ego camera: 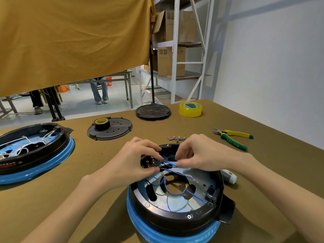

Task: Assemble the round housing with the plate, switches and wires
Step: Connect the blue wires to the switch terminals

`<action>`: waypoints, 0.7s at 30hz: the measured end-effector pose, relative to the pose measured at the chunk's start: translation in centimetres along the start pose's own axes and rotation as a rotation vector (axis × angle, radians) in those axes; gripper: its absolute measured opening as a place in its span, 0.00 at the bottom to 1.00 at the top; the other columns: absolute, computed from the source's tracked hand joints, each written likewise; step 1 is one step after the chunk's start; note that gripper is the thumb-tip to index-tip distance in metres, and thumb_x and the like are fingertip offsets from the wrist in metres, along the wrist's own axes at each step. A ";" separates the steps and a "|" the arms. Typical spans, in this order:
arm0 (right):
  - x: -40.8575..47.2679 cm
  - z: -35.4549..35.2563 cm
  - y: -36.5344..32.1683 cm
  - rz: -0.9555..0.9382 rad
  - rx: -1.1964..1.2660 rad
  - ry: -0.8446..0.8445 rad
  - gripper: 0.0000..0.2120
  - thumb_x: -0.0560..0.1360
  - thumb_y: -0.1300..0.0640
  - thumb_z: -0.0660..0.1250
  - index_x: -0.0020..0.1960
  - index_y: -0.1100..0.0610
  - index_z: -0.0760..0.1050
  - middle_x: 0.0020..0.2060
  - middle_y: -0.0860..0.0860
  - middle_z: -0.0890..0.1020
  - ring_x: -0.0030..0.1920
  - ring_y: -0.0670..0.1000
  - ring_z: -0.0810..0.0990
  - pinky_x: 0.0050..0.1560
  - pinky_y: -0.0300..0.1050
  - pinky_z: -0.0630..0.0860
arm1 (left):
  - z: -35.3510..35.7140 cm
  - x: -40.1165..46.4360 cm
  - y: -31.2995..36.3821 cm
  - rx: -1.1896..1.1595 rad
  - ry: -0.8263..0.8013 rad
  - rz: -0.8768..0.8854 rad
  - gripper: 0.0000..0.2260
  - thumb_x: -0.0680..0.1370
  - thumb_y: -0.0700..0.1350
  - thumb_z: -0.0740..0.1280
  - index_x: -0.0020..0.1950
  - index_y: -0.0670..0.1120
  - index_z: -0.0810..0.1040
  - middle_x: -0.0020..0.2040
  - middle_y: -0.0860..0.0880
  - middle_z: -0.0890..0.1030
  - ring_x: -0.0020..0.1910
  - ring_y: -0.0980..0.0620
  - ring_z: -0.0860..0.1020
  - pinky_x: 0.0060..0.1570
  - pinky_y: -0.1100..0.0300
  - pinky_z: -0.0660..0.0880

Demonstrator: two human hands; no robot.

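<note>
Wiring step, frame centre: left hand (138, 159) gripped black switch block (151, 162) over round housing (175, 195) rim, right hand (194, 156) pinched blue wire (172, 165), probably seating its terminal; next needed a steady push.

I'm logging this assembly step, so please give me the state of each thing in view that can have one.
Round housing: open, plate exposed, cover off.
Switch block: held in left hand at the housing's rim.
Blue wires: loose, one pinched by right hand.
Black cover: lying apart, tape roll on it.
Pliers: lying unused.
Second housing: open, white wires inside.
</note>
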State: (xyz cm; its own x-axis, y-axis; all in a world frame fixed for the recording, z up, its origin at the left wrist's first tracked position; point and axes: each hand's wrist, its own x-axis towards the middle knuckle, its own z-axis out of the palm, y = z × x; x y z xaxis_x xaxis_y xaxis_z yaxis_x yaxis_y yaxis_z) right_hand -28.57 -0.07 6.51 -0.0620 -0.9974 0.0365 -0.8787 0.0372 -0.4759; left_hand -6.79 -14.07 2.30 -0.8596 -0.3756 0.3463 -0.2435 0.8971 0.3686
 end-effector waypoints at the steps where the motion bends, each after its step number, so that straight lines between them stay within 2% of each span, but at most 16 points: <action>1: 0.4 -0.2 0.1 0.008 0.044 0.046 0.07 0.77 0.47 0.73 0.47 0.49 0.86 0.39 0.43 0.86 0.40 0.41 0.83 0.43 0.38 0.80 | 0.1 -0.2 -0.3 -0.084 0.040 -0.026 0.13 0.74 0.57 0.76 0.58 0.64 0.84 0.64 0.69 0.75 0.67 0.65 0.67 0.63 0.65 0.66; 4: 2.9 -0.6 1.7 0.098 0.114 0.199 0.08 0.79 0.50 0.69 0.45 0.50 0.85 0.38 0.45 0.86 0.37 0.43 0.83 0.42 0.41 0.79 | 0.9 -0.8 -0.8 -0.327 0.169 -0.166 0.16 0.77 0.55 0.74 0.64 0.63 0.80 0.67 0.67 0.75 0.67 0.66 0.71 0.64 0.63 0.69; 6: 5.0 -0.2 3.5 0.192 0.093 0.263 0.06 0.80 0.54 0.69 0.46 0.51 0.84 0.43 0.46 0.85 0.40 0.42 0.81 0.43 0.40 0.76 | 2.1 -1.2 -0.7 -0.556 0.223 -0.302 0.14 0.81 0.48 0.70 0.66 0.61 0.79 0.64 0.63 0.79 0.63 0.64 0.76 0.63 0.59 0.74; 8: 6.8 0.5 5.6 0.309 0.046 0.257 0.06 0.80 0.57 0.68 0.50 0.55 0.84 0.49 0.51 0.85 0.46 0.47 0.81 0.48 0.42 0.76 | 3.1 -1.5 -0.4 -0.809 0.232 -0.431 0.14 0.83 0.41 0.66 0.65 0.56 0.81 0.60 0.58 0.84 0.61 0.56 0.81 0.63 0.54 0.77; 10: 8.0 1.2 7.3 0.412 0.030 0.209 0.09 0.80 0.57 0.68 0.54 0.61 0.84 0.55 0.56 0.85 0.53 0.55 0.82 0.54 0.48 0.78 | 3.7 -1.6 -0.3 -0.941 0.246 -0.495 0.14 0.83 0.40 0.64 0.63 0.54 0.84 0.57 0.52 0.86 0.58 0.49 0.84 0.59 0.51 0.79; 12: 8.8 1.6 8.1 0.448 0.023 0.137 0.16 0.80 0.52 0.70 0.55 0.65 0.83 0.54 0.60 0.85 0.54 0.60 0.83 0.54 0.51 0.79 | 3.8 -1.7 -0.4 -0.995 0.254 -0.501 0.14 0.83 0.41 0.64 0.62 0.53 0.84 0.57 0.50 0.86 0.57 0.48 0.84 0.58 0.51 0.79; 15: 9.4 1.8 8.3 0.436 -0.014 0.064 0.19 0.77 0.46 0.74 0.52 0.62 0.83 0.50 0.58 0.85 0.51 0.57 0.83 0.57 0.56 0.81 | 3.9 -1.7 -0.8 -1.006 0.255 -0.477 0.15 0.83 0.39 0.63 0.63 0.52 0.84 0.58 0.49 0.86 0.57 0.48 0.84 0.58 0.52 0.78; 19: 10.1 1.7 8.1 0.416 0.041 0.005 0.18 0.77 0.45 0.73 0.52 0.61 0.84 0.51 0.56 0.85 0.51 0.55 0.83 0.56 0.54 0.80 | 4.1 -1.4 -1.0 -1.001 0.255 -0.453 0.15 0.83 0.38 0.62 0.63 0.50 0.83 0.57 0.50 0.86 0.56 0.49 0.85 0.54 0.57 0.78; 21: 10.4 1.8 8.1 0.403 0.047 -0.013 0.11 0.78 0.52 0.73 0.51 0.61 0.84 0.55 0.57 0.85 0.54 0.55 0.82 0.57 0.53 0.79 | 4.2 -1.3 -1.1 -1.007 0.254 -0.446 0.15 0.83 0.37 0.62 0.63 0.50 0.83 0.57 0.49 0.86 0.56 0.49 0.85 0.53 0.57 0.78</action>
State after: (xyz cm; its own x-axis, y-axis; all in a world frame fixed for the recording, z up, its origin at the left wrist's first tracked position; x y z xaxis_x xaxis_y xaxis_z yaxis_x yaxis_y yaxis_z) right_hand -35.42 -10.30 1.44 -0.3909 -0.9042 -0.1720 -0.7626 0.4228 -0.4896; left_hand -7.26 -13.55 -2.19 -0.6424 -0.7548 0.1328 0.0658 0.1183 0.9908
